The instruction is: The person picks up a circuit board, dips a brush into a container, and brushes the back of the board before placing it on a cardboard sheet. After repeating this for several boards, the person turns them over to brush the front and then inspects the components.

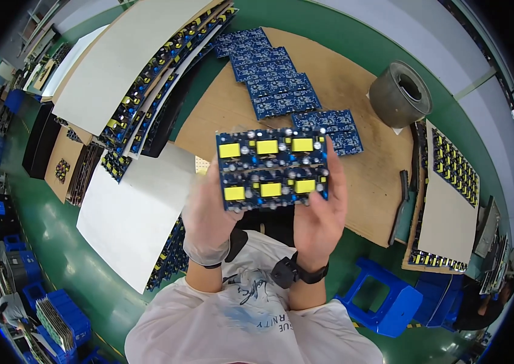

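A dark blue circuit board panel [272, 168] is held up in front of me, component side showing. It carries two rows of yellow blocks among small silvery and blue parts. My left hand [207, 200], in a thin translucent glove and a little blurred, grips its left edge. On the opposite edge my right hand [323, 209] is closed, its thumb over the front lower corner. A black band with a square black device [287, 273] circles my right wrist. Beyond the held panel, several blue circuit boards [278, 85] lie overlapping in a row on the brown tabletop [202, 124].
A grey metal cylinder [384, 103] stands at the far right of the table. Tall stacks of boards between white sheets [130, 54] rise on the left, above another white sheet [130, 218]. More boards with a pale sheet [448, 206] stand right, near a blue stool [384, 297].
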The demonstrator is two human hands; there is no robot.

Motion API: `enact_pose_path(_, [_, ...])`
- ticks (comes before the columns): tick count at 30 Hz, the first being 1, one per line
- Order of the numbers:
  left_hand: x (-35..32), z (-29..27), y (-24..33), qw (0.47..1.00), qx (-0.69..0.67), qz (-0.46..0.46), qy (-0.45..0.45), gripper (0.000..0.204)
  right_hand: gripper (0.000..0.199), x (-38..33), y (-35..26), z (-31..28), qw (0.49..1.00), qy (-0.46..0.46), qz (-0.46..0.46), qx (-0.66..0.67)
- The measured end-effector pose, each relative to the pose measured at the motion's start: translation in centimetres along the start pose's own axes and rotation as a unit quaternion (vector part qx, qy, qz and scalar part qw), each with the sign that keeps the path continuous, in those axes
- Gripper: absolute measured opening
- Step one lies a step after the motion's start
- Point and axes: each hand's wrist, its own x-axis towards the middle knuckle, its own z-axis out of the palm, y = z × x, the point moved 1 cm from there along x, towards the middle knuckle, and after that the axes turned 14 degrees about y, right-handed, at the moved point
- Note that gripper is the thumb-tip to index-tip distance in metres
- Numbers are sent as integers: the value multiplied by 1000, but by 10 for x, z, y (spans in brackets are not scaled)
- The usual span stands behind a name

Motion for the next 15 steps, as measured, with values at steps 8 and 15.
enact_pose_path(8, [10,-21,-4,998,-25,-44,-47,72,65,7,1,-16,993,60,64,77])
enact_pose_path(15, [16,-12,1,969,228,12,-90,69,66,11,-1,-14,991,3,11,-134])
